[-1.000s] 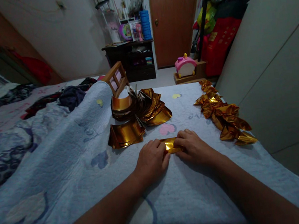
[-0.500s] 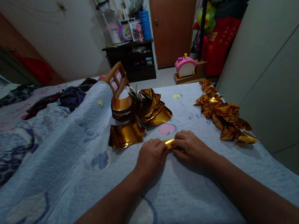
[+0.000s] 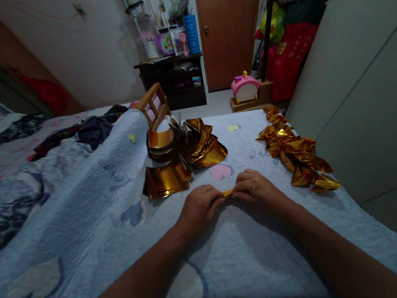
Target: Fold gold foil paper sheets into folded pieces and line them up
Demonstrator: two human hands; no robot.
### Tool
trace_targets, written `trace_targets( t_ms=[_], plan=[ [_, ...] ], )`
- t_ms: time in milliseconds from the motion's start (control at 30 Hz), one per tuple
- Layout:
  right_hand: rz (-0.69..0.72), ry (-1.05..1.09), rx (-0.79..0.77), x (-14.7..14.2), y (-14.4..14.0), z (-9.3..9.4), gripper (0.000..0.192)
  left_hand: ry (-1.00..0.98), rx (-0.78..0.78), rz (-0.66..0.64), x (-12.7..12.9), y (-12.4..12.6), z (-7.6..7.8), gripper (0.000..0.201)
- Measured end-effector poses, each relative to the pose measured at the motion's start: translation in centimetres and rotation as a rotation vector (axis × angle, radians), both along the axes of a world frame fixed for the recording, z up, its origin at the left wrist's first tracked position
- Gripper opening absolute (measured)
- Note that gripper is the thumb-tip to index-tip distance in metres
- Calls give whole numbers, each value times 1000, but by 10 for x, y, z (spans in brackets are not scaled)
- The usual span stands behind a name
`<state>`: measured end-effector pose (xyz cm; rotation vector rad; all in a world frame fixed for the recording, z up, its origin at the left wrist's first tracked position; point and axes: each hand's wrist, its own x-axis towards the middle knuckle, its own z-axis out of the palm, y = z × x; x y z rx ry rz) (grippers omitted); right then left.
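Note:
My left hand and my right hand press together on a small folded strip of gold foil paper lying on the light blue quilt. Only a thin sliver of the foil shows between my fingertips. Just beyond my left hand lies a stack of flat gold foil sheets, with a larger fanned pile of gold sheets behind it. To the right of my right hand runs a row of folded gold foil pieces.
A grey cabinet wall borders the quilt on the right. A wooden chair back stands past the foil piles. Rumpled bedding and clothes fill the left. A dark shelf unit, a brown door and a pink toy stand at the back.
My hands have drawn closer together over the gold foil piece, folding it narrower; much less of it shows now than one second ago.

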<state>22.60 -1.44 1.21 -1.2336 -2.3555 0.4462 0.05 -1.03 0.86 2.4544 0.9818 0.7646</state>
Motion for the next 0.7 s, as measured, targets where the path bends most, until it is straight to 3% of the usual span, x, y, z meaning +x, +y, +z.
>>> trace_targets(
  t_ms=[300,467,600,700],
  plan=[
    [-99,260,-125,27,6,12,12,-132,-199,117,-3,2,9,15],
    [-175,455,-235,35,6,19,30,-231,-383,167,-2,4,12,17],
    [-287,620,-299,33,6,16,27,-354,-570,172,-1,6,9,18],
    [-281,747,-410,23,4,10,39,-429,-672,141,2,6,6,20]
  ],
)
